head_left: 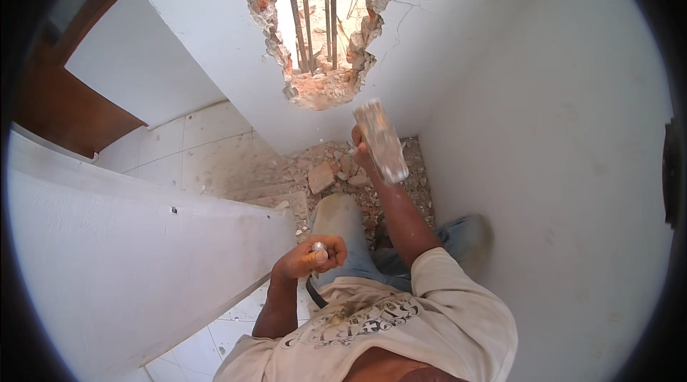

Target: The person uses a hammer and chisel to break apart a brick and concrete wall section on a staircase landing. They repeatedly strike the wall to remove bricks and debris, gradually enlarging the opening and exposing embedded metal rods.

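Head view: right hand (360, 147) closed around the handle of a dusty hammer (381, 140), head raised before the broken wall opening (318, 38). Left hand (311, 257) fisted around a steel chisel (318, 247), only its end protruding, above the rubble (336, 171).

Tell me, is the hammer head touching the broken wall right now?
No, the hammer in the right hand is raised in the air, below the hole and apart from the wall.

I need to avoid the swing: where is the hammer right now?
In the head view, the hammer is raised in the right hand, centre frame, just below the broken hole in the wall, above the rubble.
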A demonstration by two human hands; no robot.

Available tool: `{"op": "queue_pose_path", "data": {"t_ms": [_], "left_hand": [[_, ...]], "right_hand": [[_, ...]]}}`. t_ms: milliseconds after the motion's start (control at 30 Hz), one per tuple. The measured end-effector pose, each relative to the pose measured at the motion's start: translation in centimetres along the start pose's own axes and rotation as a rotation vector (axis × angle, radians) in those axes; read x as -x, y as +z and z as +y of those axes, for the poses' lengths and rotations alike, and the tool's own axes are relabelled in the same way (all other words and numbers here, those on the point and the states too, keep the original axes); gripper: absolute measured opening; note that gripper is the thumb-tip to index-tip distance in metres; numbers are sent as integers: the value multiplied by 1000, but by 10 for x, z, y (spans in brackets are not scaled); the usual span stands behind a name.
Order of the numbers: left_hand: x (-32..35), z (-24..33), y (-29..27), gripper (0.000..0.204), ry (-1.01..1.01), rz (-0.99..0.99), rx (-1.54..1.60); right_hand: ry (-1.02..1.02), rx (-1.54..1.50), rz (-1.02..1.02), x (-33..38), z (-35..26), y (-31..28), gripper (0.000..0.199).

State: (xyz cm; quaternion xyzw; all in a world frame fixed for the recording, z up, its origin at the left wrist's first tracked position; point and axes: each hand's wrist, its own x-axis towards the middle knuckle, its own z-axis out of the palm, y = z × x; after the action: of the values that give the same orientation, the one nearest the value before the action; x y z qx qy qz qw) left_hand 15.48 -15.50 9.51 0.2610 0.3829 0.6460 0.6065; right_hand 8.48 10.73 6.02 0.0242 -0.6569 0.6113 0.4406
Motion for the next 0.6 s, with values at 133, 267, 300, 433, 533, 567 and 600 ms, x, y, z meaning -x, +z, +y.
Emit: {"op": "queue_pose_path", "data": {"t_ms": [133, 267, 300, 433, 533, 567, 600], "left_hand": [[7, 0, 5, 66, 11, -44, 18], [3, -3, 2, 65, -30, -54, 33], [0, -5, 0, 63, -39, -21, 25], [-8, -18, -5, 55, -1, 69, -32], [-6, -28, -8, 50, 6, 162, -58], [-5, -31, -10, 49, 19, 157, -63], [-4, -33, -11, 48, 14, 191, -39]], "right_hand": [[722, 412, 22, -29, 8, 31, 44], [583, 323, 6, 26, -4, 36, 41], [499, 285, 13, 43, -6, 31, 39], [331, 207, -22, 87, -5, 5, 26], [170, 224, -74, 99, -3, -12, 33], [14, 186, -108, 97, 0, -16, 36], [28, 178, -117, 94, 2, -20, 39]]}}
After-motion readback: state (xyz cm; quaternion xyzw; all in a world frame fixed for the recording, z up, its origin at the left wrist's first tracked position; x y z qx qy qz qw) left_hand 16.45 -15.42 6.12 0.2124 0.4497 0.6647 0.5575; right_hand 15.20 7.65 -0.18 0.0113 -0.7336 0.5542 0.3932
